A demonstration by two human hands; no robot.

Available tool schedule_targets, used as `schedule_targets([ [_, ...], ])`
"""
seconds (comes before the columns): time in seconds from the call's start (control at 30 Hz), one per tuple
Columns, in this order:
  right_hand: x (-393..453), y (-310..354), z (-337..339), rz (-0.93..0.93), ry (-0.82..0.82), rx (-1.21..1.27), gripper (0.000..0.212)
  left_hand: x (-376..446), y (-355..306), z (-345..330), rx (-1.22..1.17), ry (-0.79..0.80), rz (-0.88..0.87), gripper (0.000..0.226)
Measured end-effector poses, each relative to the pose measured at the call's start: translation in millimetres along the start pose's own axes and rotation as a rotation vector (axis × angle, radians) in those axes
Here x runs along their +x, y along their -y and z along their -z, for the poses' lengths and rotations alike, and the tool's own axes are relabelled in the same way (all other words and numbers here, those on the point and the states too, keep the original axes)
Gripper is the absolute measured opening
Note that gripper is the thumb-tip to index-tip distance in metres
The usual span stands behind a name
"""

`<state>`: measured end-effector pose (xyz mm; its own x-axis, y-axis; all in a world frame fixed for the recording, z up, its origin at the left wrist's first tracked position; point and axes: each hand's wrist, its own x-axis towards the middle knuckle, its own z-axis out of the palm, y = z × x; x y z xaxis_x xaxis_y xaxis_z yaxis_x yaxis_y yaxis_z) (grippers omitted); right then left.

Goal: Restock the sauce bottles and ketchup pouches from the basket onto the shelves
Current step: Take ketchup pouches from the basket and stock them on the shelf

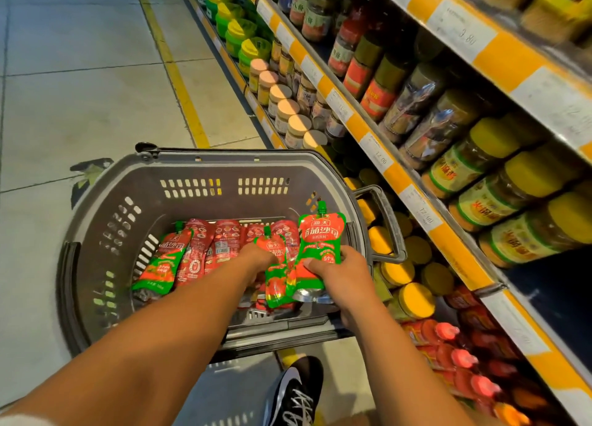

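Grey plastic forms the basket [105, 220], which stands on the tiled floor [80, 83] just beside the shelves [400, 175], its walls pierced with slots and one handle [389, 224] on the side toward the shelving. Inside lie red and green ketchup pouches [205, 249], most of them flat along the bottom, some showing their printed backs. One pouch [161, 259] leans against the left part of the pile with its green cap upward.

The person's right hand [339, 268] grips an upright pouch [318, 249] by its lower half, thumb across the front, and lifts it above the basket's right side. The left hand [258, 259] reaches into the basket with fingers curled round a second pouch [277, 275], which overlaps the first; how firmly it is held is hard to judge, since the fingertips are hidden behind the packaging.

On the shelves, the middle tier holds jars with yellow lids [519, 182] and dark jars wrapped in clear film [426, 118], with price labels [378, 156] along the yellow edge strip. Lower down stand yellow-lidded jars [416, 297], and nearest the person red sauce bottles [448, 342] with pink caps. A black shoe [296, 390] shows below the basket.
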<state>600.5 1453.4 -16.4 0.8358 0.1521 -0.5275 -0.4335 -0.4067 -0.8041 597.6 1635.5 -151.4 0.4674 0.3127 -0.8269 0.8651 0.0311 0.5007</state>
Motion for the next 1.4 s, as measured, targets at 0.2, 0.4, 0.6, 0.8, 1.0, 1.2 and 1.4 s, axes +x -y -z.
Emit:
schedule_targets([
  [0.2, 4, -3, 4, 0.02, 0.02, 0.003, 0.031, 4, -13, -22, 0.369, -0.151, -0.103, 0.044],
  [0.4, 6, -4, 4, 0.023, 0.024, -0.011, 0.032, 12, -22, -40, 0.457, -0.122, -0.205, 0.04],
  [0.6, 5, -4, 5, 0.02, 0.025, -0.017, 0.034, 51, 4, -38, 0.466, -0.057, -0.266, 0.038],
  [0.8, -5, 0, 13, 0.04, 0.031, 0.022, 0.031, -12, -13, -22, 0.134, -0.029, -0.267, 0.015],
  [1.0, -25, 2, 28, 0.097, 0.057, 0.028, 0.029, -36, -21, -15, -0.256, 0.078, -0.25, 0.019],
  [1.2, -45, 16, 33, 0.147, 0.062, 0.101, 0.028, -70, -24, -8, -0.523, 0.097, -0.292, 0.012],
  [1.4, -71, 21, 31, 0.22, 0.095, 0.086, 0.032, -108, -11, 20, -0.832, 0.191, -0.331, 0.025],
])
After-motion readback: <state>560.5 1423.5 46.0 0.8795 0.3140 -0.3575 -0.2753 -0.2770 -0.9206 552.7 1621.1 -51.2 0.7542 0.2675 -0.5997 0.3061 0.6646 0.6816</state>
